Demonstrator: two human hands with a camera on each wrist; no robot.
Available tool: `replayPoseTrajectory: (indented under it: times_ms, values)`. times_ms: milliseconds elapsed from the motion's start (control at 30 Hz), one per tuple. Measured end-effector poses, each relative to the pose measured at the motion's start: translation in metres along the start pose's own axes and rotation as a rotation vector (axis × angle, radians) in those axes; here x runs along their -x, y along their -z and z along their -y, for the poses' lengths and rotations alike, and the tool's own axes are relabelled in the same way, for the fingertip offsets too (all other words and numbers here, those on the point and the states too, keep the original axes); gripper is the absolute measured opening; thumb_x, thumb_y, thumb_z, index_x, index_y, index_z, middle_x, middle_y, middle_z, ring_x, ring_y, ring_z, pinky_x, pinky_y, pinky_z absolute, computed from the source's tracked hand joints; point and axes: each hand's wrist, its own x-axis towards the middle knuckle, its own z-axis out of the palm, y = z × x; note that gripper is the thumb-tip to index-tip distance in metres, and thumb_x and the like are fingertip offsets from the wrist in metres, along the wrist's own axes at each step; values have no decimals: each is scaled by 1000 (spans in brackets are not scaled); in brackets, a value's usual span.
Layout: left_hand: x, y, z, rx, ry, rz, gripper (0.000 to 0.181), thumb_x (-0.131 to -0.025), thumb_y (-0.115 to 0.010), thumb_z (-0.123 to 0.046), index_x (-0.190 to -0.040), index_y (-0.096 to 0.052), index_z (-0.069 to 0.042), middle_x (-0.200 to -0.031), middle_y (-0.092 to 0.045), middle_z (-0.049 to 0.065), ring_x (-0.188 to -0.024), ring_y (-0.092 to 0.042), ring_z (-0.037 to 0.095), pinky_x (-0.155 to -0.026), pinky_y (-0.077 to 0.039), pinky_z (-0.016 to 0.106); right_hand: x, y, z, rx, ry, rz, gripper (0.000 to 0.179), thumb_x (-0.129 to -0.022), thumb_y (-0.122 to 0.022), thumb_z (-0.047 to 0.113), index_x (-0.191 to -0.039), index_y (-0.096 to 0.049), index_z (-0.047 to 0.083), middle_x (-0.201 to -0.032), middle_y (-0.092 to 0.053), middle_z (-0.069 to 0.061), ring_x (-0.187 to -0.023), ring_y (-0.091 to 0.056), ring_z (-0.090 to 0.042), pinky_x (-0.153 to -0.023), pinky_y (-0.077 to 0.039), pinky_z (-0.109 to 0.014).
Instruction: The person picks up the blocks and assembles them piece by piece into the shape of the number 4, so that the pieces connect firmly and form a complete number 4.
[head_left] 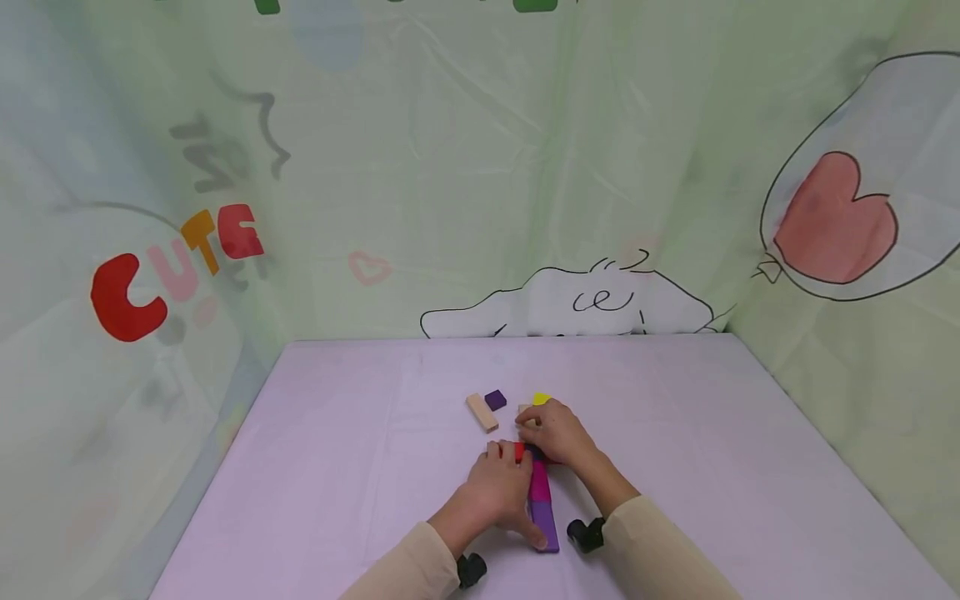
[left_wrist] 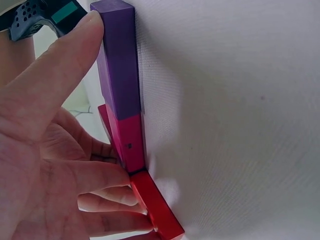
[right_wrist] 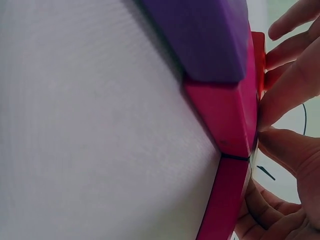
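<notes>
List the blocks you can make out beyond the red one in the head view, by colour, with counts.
Pale wood blocks: 2, one close by the right hand
Dark purple block: 1
Yellow block: 1, partly hidden
Total: 4

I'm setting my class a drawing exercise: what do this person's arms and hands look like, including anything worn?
Both arms have plain beige long sleeves. The left hand and right hand are bare. A small black device shows near the end of each sleeve. The left wrist view also shows a dark strap with holes and a green patch.
</notes>
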Motion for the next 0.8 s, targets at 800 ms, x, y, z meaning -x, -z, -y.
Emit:
replayPoseTrajectory:
  times_ms: [800]
  values:
    - [2,5,-1,2,22,7,119,-60,-85,-78,-155,-47,-18,-158,-43,17,-144,-43,35,-113,-48,38,-4,18,-3,19,-44,-174,29,-92,-76,14,-120,-73,5,-111,-69,-19,-97,-65,-31,-89,-59,-48]
